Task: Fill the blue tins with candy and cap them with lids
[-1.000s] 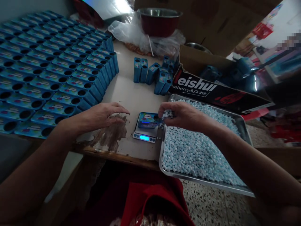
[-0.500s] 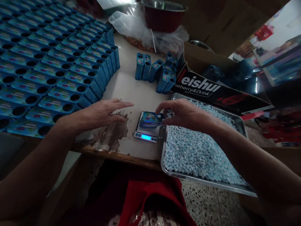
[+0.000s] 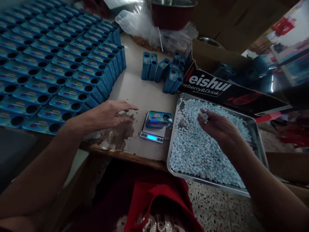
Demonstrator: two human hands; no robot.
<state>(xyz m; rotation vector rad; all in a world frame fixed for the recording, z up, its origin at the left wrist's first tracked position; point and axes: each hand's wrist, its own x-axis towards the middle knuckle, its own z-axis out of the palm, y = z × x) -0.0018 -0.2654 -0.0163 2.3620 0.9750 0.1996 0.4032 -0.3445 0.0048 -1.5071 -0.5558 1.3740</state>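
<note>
A blue candy box (image 3: 155, 118) lies on a small digital scale (image 3: 152, 133), whose display glows blue. A pale candy shows at the box's round opening, and a few loose ones lie beside the scale. To the left of the scale my left hand (image 3: 107, 113) hovers over the worn tabletop, fingers stretched out and holding nothing. My right hand (image 3: 218, 126) is above the metal tray (image 3: 170, 145), its fingers closed around several small candies (image 3: 204, 116). Pale blue and white candies (image 3: 195, 158) cover most of the tray's floor.
Rows of blue boxes with round openings (image 3: 70, 74) stand on the table at left. Several more boxes (image 3: 161, 69) stand behind the scale. A black-printed carton (image 3: 217, 85) borders the tray's far side. Farther back are a plastic bag (image 3: 135, 24) and a red bowl (image 3: 172, 16).
My right hand has moved right, from the box's opening to over the tray, and now holds candies. My left hand stays nearly still. The view has shifted slightly.
</note>
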